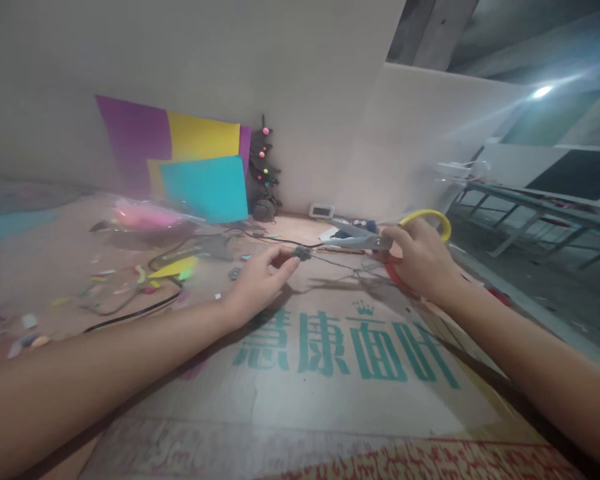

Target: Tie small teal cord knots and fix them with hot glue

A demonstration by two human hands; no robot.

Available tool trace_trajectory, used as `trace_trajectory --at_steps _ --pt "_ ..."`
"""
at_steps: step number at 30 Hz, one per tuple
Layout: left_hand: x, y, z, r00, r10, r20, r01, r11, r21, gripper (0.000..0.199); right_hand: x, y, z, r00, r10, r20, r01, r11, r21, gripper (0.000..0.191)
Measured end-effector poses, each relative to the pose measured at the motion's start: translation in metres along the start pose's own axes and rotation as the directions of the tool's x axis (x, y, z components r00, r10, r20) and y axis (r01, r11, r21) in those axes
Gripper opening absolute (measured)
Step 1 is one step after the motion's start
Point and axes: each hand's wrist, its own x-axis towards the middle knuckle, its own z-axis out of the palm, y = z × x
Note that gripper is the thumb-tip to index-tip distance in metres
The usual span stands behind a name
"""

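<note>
Between the thumb and fingers of my left hand (pixel 263 280) is a small dark grey-green fuzzy tuft (pixel 303 253). A thin wire-like stem (pixel 335 263) runs from it to the right. My right hand (pixel 420 257) grips a pair of scissors (pixel 355 241) with one yellow and one red handle loop. Their grey blades are apart and point left, just above the stem and to the right of the tuft. Whether a blade touches the stem I cannot tell. Below both hands lies a printed sheet (pixel 305 400) with large green characters.
A small decorated tree (pixel 265 173) stands by the wall beside purple, yellow and blue sheets (pixel 205 190). A white digital clock (pixel 321 211) sits nearby. On the left lie a clear bag with pink contents (pixel 147 217), a black cord (pixel 135 312) and scattered colourful scraps.
</note>
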Motion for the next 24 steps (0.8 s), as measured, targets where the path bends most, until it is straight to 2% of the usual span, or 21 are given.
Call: trace_trajectory --at_steps 3,6,15,20,24 --pt "0.000 0.001 -0.001 0.999 0.032 -0.009 -0.031 0.999 0.024 0.017 -0.004 0.004 0.009 1.000 0.002 -0.021 -0.006 0.984 -0.180 0.031" --pt "-0.001 0.000 0.000 0.999 0.041 -0.008 -0.041 0.999 0.035 0.016 -0.007 0.000 0.010 1.000 -0.022 -0.016 0.017 0.970 -0.244 0.032" --pt "0.000 -0.002 0.001 0.999 -0.032 0.015 0.032 0.999 -0.027 0.018 -0.010 -0.014 0.004 0.989 -0.141 -0.054 0.127 0.970 -0.207 0.031" --pt "0.001 -0.006 0.002 0.997 -0.046 0.068 0.047 0.999 -0.014 0.022 -0.012 -0.018 0.004 0.986 -0.148 -0.081 0.132 0.975 -0.177 0.033" --pt "0.001 -0.007 0.003 0.990 -0.074 0.122 0.079 0.996 -0.032 0.024 -0.013 -0.022 0.004 0.987 -0.147 -0.060 0.134 0.975 -0.179 0.035"
